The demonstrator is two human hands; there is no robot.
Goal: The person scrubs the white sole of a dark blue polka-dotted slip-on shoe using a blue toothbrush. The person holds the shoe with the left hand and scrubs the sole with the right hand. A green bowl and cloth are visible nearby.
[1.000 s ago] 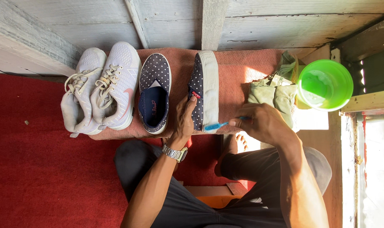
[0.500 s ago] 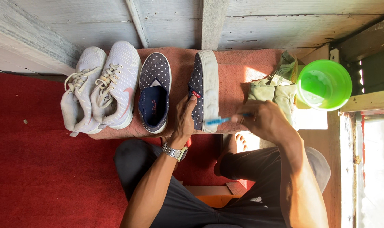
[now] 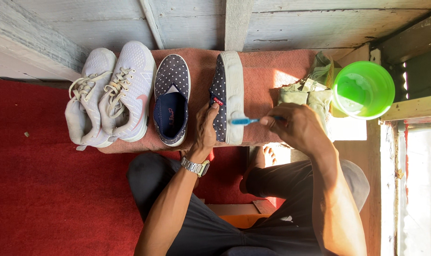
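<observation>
Two hands work one dotted slip-on shoe (image 3: 220, 95): left hand (image 3: 205, 130) closed around it, right hand (image 3: 293, 125) gripping a blue toothbrush (image 3: 244, 121) against its white sole.

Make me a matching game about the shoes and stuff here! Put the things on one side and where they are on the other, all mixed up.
Things:
1. white sneakers
2. green bowl
3. blue toothbrush
4. wristwatch

Places:
A. in the right hand
B. far right, beside the cloth
C. on the left arm
D. far left on the mat

Pairs: 1-D, 2-B, 3-A, 4-C
</observation>
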